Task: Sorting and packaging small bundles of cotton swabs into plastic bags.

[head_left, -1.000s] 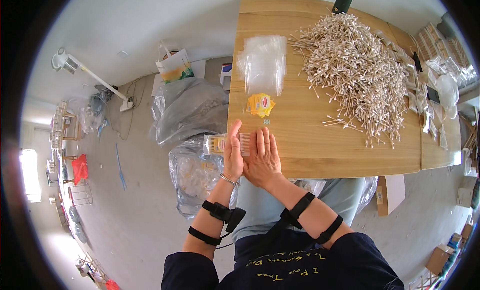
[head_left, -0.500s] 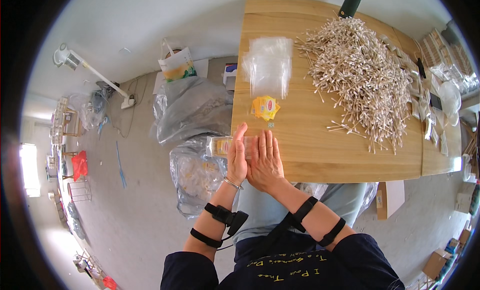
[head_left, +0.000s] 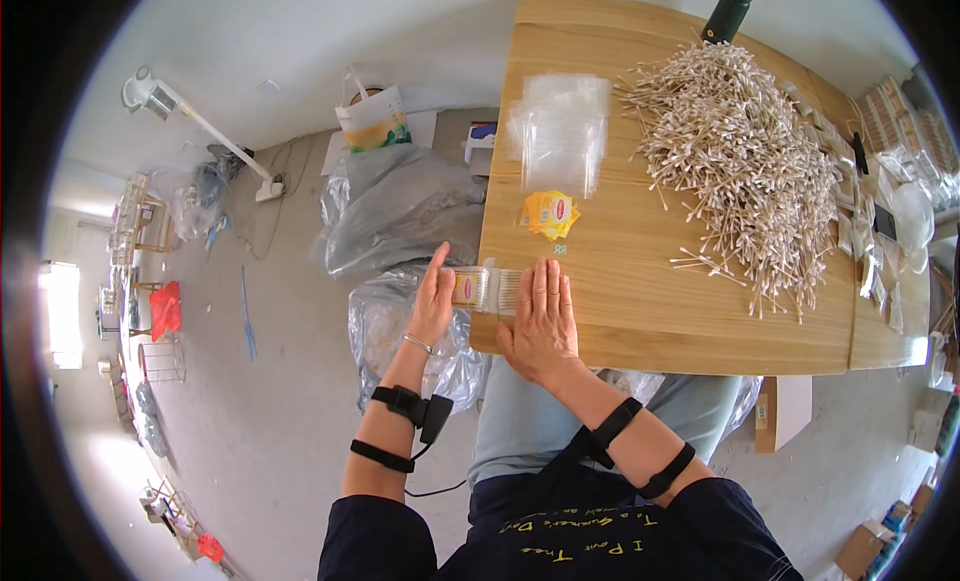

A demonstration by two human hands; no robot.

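clear cotton-swab pack [head_left: 472, 289] sits between left hand [head_left: 434, 299], flattened on edge, and right hand [head_left: 541, 319], flattened palm down; yellow cards [head_left: 551, 215] beyond right hand.

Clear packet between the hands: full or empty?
The packet is not empty: a yellow card and pale sticks show through it. Whether it is completely full, I cannot tell; the right hand may hide one end.
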